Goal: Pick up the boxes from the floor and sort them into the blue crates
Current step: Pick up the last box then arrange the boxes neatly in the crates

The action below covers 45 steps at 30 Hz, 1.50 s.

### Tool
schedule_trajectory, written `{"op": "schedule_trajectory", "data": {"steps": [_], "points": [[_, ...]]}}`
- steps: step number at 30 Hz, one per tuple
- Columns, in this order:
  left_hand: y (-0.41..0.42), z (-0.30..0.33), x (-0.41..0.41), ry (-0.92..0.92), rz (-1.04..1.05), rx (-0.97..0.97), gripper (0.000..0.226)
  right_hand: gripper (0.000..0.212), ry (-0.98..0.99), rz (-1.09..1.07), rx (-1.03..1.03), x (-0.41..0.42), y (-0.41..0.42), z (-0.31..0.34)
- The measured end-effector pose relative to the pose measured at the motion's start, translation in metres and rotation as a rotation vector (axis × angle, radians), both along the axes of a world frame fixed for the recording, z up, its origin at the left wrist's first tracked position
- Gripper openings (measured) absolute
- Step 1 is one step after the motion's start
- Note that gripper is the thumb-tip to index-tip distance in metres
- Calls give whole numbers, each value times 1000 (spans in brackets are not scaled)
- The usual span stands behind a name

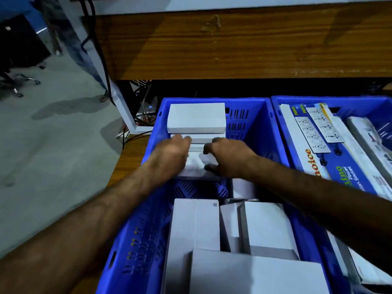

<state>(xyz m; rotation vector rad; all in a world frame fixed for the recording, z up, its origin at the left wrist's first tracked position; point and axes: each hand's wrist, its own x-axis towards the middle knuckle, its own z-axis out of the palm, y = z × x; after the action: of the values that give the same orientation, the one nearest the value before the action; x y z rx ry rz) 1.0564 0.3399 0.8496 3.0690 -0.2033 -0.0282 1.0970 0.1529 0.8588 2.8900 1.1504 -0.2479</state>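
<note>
Both my hands are inside the left blue crate [157, 132]. My left hand [171, 153] and my right hand [227, 158] grip a small white box [196, 166] from either side, fingers curled over its far edge and the right thumb on its near edge. Just beyond it a larger white box [197, 117] lies on a stack at the crate's far end. Several more white boxes [195, 225] fill the near half of the same crate. The right blue crate [280, 115] holds printed power-socket boxes [331, 158].
The crates sit on a wooden surface [129, 153] beside a wooden panel [233, 43]. Grey floor [53, 145] lies to the left, with a white post [125, 107], black cables [99, 49] and chair castors [19, 83].
</note>
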Motion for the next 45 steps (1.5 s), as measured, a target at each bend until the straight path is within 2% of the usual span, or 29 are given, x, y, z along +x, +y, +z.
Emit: {"op": "schedule_trajectory", "data": {"steps": [2,4,10,12,15,18,20,26,30,34,39,42,45], "points": [[4,23,-25,-134,42,-135,11,45,64,61,126,-14,-10,23],[4,41,-59,-185,49,-172,15,42,156,144,213,-29,-21,44],[-11,63,-154,-28,175,-319,49,33,302,352,284,-73,-44,77],[-16,71,-179,-7,127,-445,57,30,341,364,298,-89,-53,89],[-28,83,-205,141,-119,-588,61,44,444,319,271,-117,-73,111],[-43,88,-221,272,-314,-512,88,69,462,318,134,-147,-96,125],[-46,82,-224,257,-359,-441,102,85,433,323,78,-163,-109,126],[-48,74,-220,131,-412,-312,98,114,259,282,12,-190,-134,111],[-49,77,-214,107,-472,-230,97,110,183,277,58,-197,-139,103],[-47,95,-205,42,-504,-219,85,102,134,240,110,-192,-139,110],[-16,114,-172,-39,-363,-200,83,94,26,146,283,-153,-124,112],[2,106,-132,-48,-311,-159,83,94,16,146,362,-108,-99,90],[14,85,-88,-11,-237,-24,91,97,32,93,359,-58,-72,58]]}}
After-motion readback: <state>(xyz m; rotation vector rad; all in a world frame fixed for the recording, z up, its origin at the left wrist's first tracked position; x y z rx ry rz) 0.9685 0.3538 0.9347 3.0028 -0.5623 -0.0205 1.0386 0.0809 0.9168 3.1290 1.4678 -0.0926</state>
